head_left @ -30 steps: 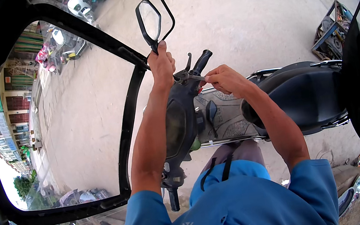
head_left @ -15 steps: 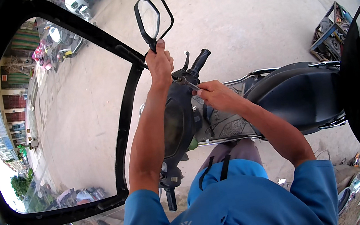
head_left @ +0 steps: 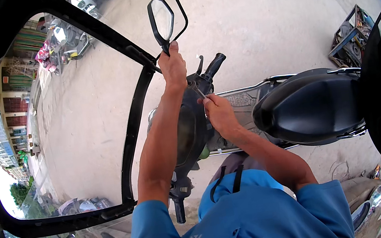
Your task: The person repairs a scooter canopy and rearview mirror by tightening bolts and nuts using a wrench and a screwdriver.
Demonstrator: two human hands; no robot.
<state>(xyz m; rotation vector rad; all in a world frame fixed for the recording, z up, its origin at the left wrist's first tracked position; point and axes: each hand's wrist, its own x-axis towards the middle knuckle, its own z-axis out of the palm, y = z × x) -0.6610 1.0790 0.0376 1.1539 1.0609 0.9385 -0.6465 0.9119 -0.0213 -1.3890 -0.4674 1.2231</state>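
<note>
My left hand (head_left: 174,68) is closed around the base of a black-framed rear-view mirror (head_left: 161,20), just above the scooter's handlebar. My right hand (head_left: 220,114) grips a slim silver wrench (head_left: 202,92), whose far end meets the mirror mount by the handlebar; the hand hides its near end. Beside that mount stick out the far black handlebar grip (head_left: 215,65) and a brake lever (head_left: 200,64). Below my left forearm is the scooter's dark dashboard (head_left: 185,131). The near handlebar grip (head_left: 179,210) points toward me, untouched.
A black windshield frame (head_left: 128,141) with clear sheeting fills the left side. To the right lie the scooter's footboard (head_left: 241,100) and black seat (head_left: 314,105). A metal crate of parts (head_left: 352,36) stands on the concrete beyond. Other scooters (head_left: 64,39) are parked at far left.
My right hand has swung nearer to me and slightly left, turning the wrench to a steeper angle. My left hand still holds the mirror; the whole view has shifted slightly.
</note>
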